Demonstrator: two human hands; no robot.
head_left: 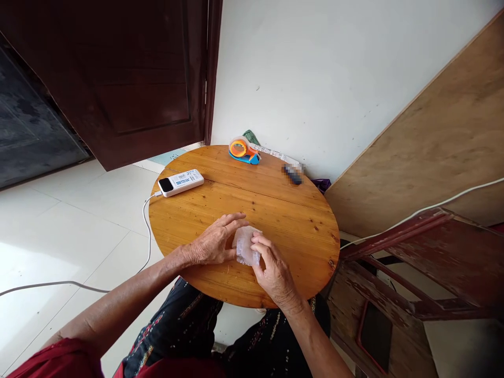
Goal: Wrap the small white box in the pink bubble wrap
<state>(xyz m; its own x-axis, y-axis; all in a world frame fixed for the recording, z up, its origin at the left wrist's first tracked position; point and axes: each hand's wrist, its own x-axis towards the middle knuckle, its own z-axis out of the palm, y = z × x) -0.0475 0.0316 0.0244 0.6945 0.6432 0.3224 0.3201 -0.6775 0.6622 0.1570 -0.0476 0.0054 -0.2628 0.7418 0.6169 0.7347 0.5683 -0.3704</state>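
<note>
A small translucent, whitish plastic-like packet (247, 245) is between my two hands over the front middle of the round wooden table (220, 210). My right hand (274, 270) grips its right side, with the thumb below and the fingers on top. On the other side, my left hand (216, 240) curves around the left edge, its thumb and fingers spread apart and touching or nearly touching the packet. What the packet holds, if anything, cannot be made out.
A white power bank (181, 182) with a cable lies at the table's left. Along the back edge are an orange and blue tape dispenser (244, 151) and a blurred dark object (292, 174). A wooden chair (394, 294) bearing a dark tablet-like item (375, 336) stands right.
</note>
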